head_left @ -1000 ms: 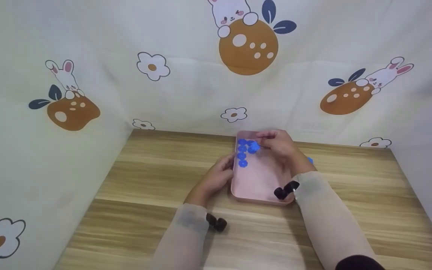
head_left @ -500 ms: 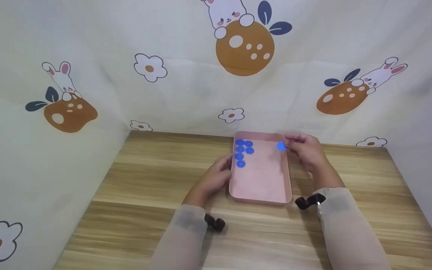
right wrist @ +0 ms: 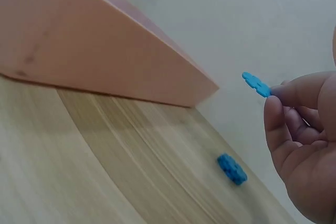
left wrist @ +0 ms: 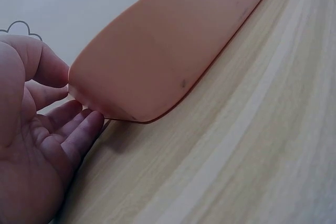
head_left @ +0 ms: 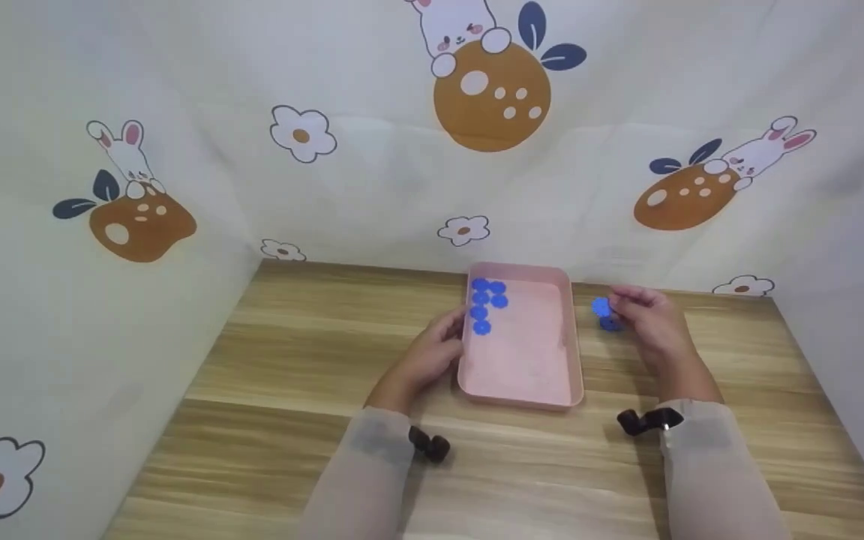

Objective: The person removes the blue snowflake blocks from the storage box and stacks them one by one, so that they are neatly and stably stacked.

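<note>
A pink tray (head_left: pixel 522 345) sits on the wooden table. My left hand (head_left: pixel 432 352) rests against its left side, and in the left wrist view the left fingertips (left wrist: pixel 95 119) touch the outer wall. Several blue flower-shaped interlocking discs (head_left: pixel 481 298) lie inside at the far left, in a column with two more beside it. Right of the tray, my right hand (head_left: pixel 649 319) pinches another blue interlocking disc (right wrist: pixel 256 84) between thumb and finger. Below it on the table lies a thick blue piece (right wrist: pixel 232 169) that looks like stacked discs, partly hidden in the head view.
Behind the tray rises a pale cloth wall (head_left: pixel 372 195) printed with rabbits, oranges and flowers, which also closes off both sides. Its back part meets the table (head_left: pixel 312 337) just beyond the tray's far edge.
My right hand has carried the disc from over the tray, past its right rim, to above the blue piece on the table. The left hand stays at the tray's left side.
</note>
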Demonstrator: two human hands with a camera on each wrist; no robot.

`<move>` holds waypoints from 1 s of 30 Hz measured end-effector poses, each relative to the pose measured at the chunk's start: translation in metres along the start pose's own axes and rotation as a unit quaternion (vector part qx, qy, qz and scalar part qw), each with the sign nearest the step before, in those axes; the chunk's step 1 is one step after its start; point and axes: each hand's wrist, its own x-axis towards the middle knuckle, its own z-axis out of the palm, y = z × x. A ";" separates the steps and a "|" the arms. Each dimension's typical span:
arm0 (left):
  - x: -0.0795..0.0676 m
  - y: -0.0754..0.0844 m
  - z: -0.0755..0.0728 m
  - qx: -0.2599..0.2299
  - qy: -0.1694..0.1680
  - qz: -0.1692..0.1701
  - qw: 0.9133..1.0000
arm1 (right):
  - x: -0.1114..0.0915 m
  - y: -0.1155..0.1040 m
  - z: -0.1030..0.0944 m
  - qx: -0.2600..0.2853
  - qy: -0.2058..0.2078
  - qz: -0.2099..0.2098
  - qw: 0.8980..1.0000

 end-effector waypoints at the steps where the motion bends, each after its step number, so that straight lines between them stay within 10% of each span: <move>1: 0.000 0.000 0.000 0.000 0.000 -0.002 1.000 | 0.000 0.001 -0.003 0.008 0.001 0.001 1.000; 30: 0.000 0.000 -0.001 0.007 0.000 0.002 1.000 | 0.010 0.027 -0.023 -0.218 0.083 -0.004 0.972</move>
